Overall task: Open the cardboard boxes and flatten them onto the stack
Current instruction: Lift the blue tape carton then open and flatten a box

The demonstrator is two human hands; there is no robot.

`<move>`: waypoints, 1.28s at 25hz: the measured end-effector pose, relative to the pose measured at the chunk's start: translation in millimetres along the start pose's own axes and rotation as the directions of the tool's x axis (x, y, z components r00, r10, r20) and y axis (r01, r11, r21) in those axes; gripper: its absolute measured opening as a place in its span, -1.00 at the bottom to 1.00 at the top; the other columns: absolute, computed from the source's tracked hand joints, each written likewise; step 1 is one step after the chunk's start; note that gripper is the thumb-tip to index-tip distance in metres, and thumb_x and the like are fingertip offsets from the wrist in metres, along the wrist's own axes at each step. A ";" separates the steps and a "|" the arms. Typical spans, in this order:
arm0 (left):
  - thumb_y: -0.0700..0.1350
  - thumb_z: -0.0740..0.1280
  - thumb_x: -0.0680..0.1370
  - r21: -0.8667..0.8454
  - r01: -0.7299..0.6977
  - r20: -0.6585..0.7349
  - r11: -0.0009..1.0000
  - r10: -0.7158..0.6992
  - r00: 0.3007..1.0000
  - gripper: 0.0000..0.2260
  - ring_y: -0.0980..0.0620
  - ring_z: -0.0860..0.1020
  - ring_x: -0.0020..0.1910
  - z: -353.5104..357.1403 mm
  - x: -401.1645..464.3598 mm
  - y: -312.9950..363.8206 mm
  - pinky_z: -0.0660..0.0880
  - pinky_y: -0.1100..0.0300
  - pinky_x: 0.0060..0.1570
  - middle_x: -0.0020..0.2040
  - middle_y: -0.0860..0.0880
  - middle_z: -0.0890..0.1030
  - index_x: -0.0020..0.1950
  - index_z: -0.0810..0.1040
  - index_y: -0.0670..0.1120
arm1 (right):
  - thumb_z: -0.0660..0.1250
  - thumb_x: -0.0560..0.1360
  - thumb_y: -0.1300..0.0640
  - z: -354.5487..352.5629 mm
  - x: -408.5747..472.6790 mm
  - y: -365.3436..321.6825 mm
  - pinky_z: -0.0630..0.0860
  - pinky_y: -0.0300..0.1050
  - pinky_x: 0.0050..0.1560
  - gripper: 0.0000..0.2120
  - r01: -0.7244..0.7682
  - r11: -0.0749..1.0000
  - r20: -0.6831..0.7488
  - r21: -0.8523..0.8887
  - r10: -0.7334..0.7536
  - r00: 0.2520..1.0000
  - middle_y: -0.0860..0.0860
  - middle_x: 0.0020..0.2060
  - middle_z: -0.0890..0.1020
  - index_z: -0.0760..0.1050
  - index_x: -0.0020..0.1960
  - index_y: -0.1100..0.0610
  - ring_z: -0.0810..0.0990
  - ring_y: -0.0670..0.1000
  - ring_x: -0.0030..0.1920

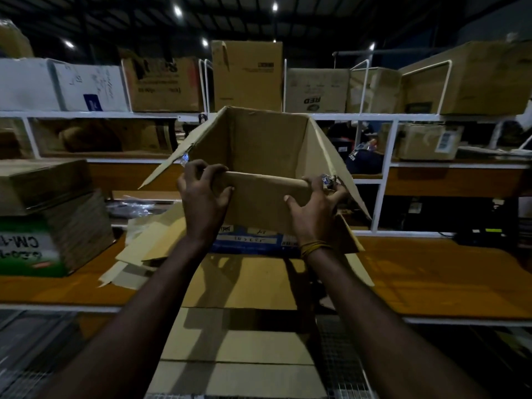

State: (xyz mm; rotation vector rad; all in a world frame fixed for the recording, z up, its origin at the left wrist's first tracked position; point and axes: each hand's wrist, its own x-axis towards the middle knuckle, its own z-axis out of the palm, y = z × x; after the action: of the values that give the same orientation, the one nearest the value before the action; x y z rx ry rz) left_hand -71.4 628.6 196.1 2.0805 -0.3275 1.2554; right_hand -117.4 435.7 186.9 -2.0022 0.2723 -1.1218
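An open brown cardboard box (267,145) is held up above the wooden table, its mouth tilted toward me and its side flaps spread left and right. My left hand (203,194) grips the near rim at its left end, fingers curled over the edge. My right hand (315,204) grips the same rim at its right end, thumb on the outer wall. Torn clear tape hangs at both near corners. Below the box lies a stack of flattened cardboard (244,286) that reaches over the table's front edge.
A thick bundle of flat cartons with a green-printed box (43,226) stands at the left on the table (431,277). Loose cardboard scraps (138,254) lie beside it. White shelving (383,180) behind holds several boxes. Wire mesh (339,355) runs below the table front.
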 end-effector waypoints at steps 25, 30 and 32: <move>0.09 0.23 0.61 0.438 0.169 0.577 0.883 -0.420 0.700 -0.63 -0.22 0.33 0.45 59.6 -44.5 -87.7 0.33 -0.23 0.36 0.47 -0.11 0.39 0.42 0.43 0.17 | 0.36 0.51 -0.15 54.0 -20.8 64.3 0.31 0.14 0.34 -0.43 0.017 0.847 0.468 -0.531 0.276 0.839 0.21 0.33 0.25 0.35 0.46 -0.02 0.39 0.27 0.29; 0.17 0.17 0.63 0.482 0.104 0.620 0.870 -0.423 0.661 -0.47 -0.35 -0.15 0.55 63.1 -75.2 -90.1 0.02 -0.34 0.45 0.63 -0.06 -0.10 0.58 0.06 0.26 | 0.25 0.53 -0.25 58.8 -40.0 90.7 0.24 0.22 0.37 -0.36 0.111 0.737 0.406 -0.667 0.234 0.883 0.22 0.47 0.09 0.17 0.54 -0.12 0.19 0.27 0.42; 0.19 0.18 0.62 0.472 0.108 0.631 0.875 -0.421 0.651 -0.42 -0.34 -0.19 0.55 65.0 -74.5 -91.8 -0.01 -0.35 0.45 0.62 -0.03 -0.18 0.58 -0.02 0.27 | 0.23 0.53 -0.27 60.3 -40.2 94.7 0.22 0.27 0.39 -0.34 0.151 0.715 0.412 -0.682 0.205 0.888 0.22 0.49 0.04 0.11 0.55 -0.14 0.14 0.28 0.45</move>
State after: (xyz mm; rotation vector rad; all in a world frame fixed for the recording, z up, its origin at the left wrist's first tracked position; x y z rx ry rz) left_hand -16.0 644.3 74.0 2.8029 -0.0774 0.2583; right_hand -75.3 428.1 75.6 -2.8623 0.5355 -0.4857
